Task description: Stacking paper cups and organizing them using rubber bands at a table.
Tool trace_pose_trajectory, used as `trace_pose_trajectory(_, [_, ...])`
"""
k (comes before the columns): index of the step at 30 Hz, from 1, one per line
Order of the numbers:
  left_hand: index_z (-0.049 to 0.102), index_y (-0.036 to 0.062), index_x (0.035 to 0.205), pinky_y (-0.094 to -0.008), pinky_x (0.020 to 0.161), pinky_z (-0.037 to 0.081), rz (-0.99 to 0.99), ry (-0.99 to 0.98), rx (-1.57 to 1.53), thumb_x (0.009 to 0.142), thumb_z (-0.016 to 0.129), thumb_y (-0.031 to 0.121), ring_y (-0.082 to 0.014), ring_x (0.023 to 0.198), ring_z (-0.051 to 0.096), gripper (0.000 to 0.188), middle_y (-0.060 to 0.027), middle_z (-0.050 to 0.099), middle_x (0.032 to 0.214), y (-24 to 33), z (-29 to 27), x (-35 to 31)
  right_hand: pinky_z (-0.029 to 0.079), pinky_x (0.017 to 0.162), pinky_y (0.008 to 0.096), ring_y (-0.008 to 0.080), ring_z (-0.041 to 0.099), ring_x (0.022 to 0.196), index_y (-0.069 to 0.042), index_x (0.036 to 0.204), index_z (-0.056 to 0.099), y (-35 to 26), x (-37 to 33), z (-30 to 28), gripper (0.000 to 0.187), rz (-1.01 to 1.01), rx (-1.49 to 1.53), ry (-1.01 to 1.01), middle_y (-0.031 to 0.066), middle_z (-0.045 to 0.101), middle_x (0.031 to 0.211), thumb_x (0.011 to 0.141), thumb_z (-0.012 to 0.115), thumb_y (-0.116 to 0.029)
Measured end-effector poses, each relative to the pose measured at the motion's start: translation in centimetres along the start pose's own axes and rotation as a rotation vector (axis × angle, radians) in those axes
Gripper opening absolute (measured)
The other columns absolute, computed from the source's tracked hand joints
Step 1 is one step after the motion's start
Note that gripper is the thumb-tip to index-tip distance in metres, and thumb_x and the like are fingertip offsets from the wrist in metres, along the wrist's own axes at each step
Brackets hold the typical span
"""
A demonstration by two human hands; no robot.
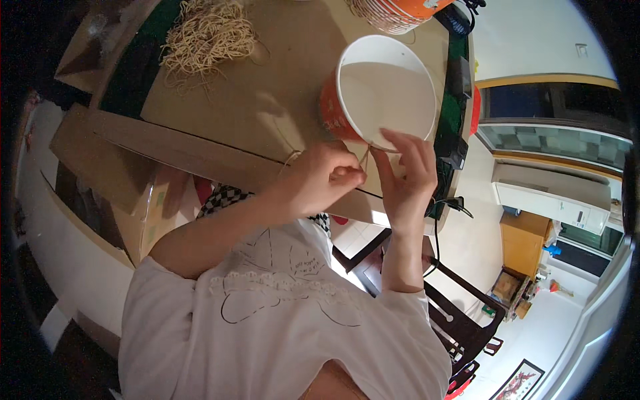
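Observation:
A large paper bucket (338,110), orange-red outside and white inside, lies tilted on the table with its mouth toward me. My right hand (408,175) pinches its near rim, thumb outside and fingers reaching over the edge. Just left of it, my left hand (323,175) is closed with curled fingers on a thin beige string (366,155). That string runs up to the rim beside my right thumb; whether it passes through a hole there is hidden. A loose length of it shows behind my left wrist.
A tangled heap of beige strings (210,40) lies at the far left of the table (280,73). Stacked orange paper buckets (400,15) stand at the far right. Dark boxes and a cable (437,233) line the right edge. A dark chair (467,320) stands at right, a cardboard box (157,207) at left.

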State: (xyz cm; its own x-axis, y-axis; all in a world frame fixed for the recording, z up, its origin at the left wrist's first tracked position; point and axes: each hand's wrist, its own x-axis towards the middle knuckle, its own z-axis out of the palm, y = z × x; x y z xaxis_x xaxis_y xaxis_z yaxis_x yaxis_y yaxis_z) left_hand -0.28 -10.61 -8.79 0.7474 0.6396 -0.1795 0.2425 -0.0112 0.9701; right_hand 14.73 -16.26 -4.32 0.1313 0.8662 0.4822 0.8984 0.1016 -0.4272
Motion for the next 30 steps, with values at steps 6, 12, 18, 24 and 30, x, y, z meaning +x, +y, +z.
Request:
trace_pose_trajectory(6, [0.059, 0.0025, 0.078, -0.0376, 0.071, 0.045, 0.619, 0.296, 0.087, 0.077, 0.066, 0.007, -0.0275, 0.079, 0.057, 0.008, -0.0089, 0.056, 0.079, 3.3, -0.4, -1.4, 0.047, 0.077, 0.0280, 0.0165, 0.056, 0.094, 0.000, 0.109, 0.054, -1.8, -5.3, -0.5, 0.034, 0.386, 0.771, 0.052, 0.0086, 0.059, 0.101, 0.078, 0.067, 0.005])
trace_pose_trajectory(12, [0.061, 0.0046, 0.091, -0.0360, 0.076, 0.043, 0.665, 0.252, 0.222, 0.078, 0.064, 0.003, -0.0252, 0.091, 0.056, 0.013, -0.0096, 0.059, 0.094, 5.4, -2.0, -0.2, 0.048, 0.056, 0.0214, 0.0119, 0.061, 0.063, 0.002, 0.097, 0.061, -2.6, -7.3, -1.3, 0.009, 0.552, 1.246, -0.372, 0.0080, 0.064, 0.081, 0.089, 0.057, 0.000])
trace_pose_trajectory(18, [0.059, 0.0064, 0.111, -0.0373, 0.098, 0.043, 0.820, 0.248, 0.710, 0.063, 0.051, -0.015, -0.0293, 0.120, 0.047, 0.053, -0.0102, 0.052, 0.123, 4.5, -7.4, 3.0, 0.035, 0.045, 0.0258, 0.0149, 0.049, 0.041, 0.004, 0.085, 0.060, -1.4, -5.8, -6.4, 0.011, 0.264, 1.346, 0.071, 0.0086, 0.052, 0.047, 0.087, 0.060, -0.007])
trace_pose_trajectory(24, [0.064, 0.0060, 0.095, -0.0365, 0.105, 0.037, 0.767, 0.325, 0.978, 0.069, 0.059, -0.006, -0.0280, 0.128, 0.040, 0.029, -0.0095, 0.050, 0.129, 3.6, -10.4, 4.7, 0.043, 0.058, 0.0220, 0.0088, 0.057, 0.067, -0.001, 0.114, 0.057, 0.8, -5.4, -0.7, 0.025, 0.723, 0.946, -0.110, 0.0050, 0.062, 0.081, 0.089, 0.056, -0.004])
trace_pose_trajectory(30, [0.054, 0.0062, 0.074, -0.0375, 0.090, 0.045, 0.801, 0.089, 1.034, 0.071, 0.065, 0.014, -0.0237, 0.089, 0.059, 0.014, -0.0079, 0.059, 0.082, 4.8, -6.6, 2.1, 0.044, 0.049, 0.0215, 0.0108, 0.056, 0.055, -0.001, 0.095, 0.061, 1.6, -7.3, -0.5, 0.008, 0.793, 1.223, -0.172, 0.0050, 0.059, 0.072, 0.092, 0.054, -0.005])
